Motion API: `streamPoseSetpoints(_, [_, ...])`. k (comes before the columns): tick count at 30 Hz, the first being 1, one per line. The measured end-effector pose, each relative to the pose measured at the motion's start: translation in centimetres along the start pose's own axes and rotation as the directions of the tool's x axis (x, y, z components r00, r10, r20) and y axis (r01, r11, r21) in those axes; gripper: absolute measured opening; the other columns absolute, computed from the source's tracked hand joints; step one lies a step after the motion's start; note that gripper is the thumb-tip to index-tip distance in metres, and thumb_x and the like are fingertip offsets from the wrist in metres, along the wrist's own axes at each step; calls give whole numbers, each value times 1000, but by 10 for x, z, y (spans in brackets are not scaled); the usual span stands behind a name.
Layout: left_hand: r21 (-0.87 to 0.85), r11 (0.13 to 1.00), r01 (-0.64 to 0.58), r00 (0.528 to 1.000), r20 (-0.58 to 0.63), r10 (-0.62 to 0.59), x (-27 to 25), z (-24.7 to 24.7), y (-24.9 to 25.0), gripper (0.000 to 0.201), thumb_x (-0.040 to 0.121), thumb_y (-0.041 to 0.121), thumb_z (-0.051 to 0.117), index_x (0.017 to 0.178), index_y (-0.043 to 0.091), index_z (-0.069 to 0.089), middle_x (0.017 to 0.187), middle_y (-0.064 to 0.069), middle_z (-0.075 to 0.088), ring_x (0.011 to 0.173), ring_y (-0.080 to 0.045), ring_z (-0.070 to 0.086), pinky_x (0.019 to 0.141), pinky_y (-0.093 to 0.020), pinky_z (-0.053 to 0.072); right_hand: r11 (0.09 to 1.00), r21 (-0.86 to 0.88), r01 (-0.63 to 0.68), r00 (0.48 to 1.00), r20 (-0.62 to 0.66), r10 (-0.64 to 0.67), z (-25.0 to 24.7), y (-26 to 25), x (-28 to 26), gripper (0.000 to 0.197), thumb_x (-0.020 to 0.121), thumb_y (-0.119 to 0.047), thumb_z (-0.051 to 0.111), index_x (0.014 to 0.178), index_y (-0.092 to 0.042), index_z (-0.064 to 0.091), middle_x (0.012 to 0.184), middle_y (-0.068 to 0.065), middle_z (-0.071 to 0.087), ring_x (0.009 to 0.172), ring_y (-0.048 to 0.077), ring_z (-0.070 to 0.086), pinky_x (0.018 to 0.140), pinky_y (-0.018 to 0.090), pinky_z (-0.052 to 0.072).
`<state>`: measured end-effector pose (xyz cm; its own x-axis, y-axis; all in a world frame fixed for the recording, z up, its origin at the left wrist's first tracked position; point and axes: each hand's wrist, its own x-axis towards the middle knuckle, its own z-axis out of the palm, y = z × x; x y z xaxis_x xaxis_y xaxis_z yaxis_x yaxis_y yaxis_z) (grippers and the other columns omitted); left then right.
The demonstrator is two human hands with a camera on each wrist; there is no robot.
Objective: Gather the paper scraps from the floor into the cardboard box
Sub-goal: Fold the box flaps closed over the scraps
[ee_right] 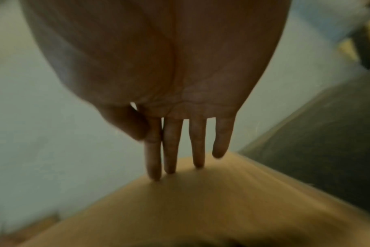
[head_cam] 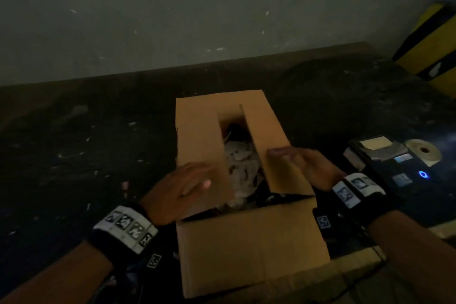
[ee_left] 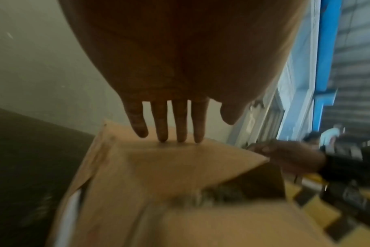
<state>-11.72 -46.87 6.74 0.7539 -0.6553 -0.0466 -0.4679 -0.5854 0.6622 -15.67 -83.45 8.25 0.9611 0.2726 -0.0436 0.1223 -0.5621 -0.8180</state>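
A dim warehouse or workshop space: a dark, scuffed concrete floor meeting a bare wall, a yellow-and-black striped barrier in the corner, and a corrugated roller shutter beside blue framing.

Head view looks down; wrist views sit close, sharing the cardboard box.

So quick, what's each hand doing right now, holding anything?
Left hand: open, straight fingers pressing on the left flap of the cardboard box; holding nothing.
Right hand: open, straight fingers resting on the right flap; holding nothing.
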Motion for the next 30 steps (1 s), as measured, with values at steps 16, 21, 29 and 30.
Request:
streamPoseSetpoints(16, [347, 915, -207, 978, 82, 190, -70, 34, -71, 96, 81, 72, 64, 158, 33, 23, 167, 16, 10, 156, -15, 6, 124, -49, 16, 629, -762, 151, 936, 315, 157, 0, 67, -45, 117, 78, -60, 69, 149, -45, -22, 157, -17, -32, 149, 29, -17, 118, 57, 18])
streamPoseSetpoints(21, [183, 964, -192, 981, 39, 188, -66, 30, -71, 60, 98, 43, 54, 154, 33, 37, 164, 11, 27, 154, -18, 19, 121, -49, 26, 761, -634, 136, 933, 340, 117, -14, 69, -39, 80, 96, -55, 48, 151, -50, -10, 160, -18, -23, 150, 25, -13, 118, 60, 17])
streamPoseSetpoints(29, [-182, 939, 292, 850, -401, -342, -47, 47, -43, 107, 78, 59, 73, 159, 40, 4, 160, 23, 14, 144, -1, 20, 115, -40, 27, 919, -26, -394, 883, -288, 371, 33, 59, -26, 107, 71, -70, 67, 154, -38, 7, 159, 2, 29, 136, 24, 39, 110, 43, 36])
streamPoseSetpoints(30, [-101, 940, 326, 837, -432, -336, -45, 49, -43, 111, 79, 59, 74, 160, 36, 1, 165, 19, 5, 148, -3, 10, 117, -42, 19, 919, -29, -392, 878, -308, 365, 36, 61, -23, 113, 72, -66, 71, 153, -42, -5, 163, -2, 16, 141, 22, 31, 113, 45, 32])
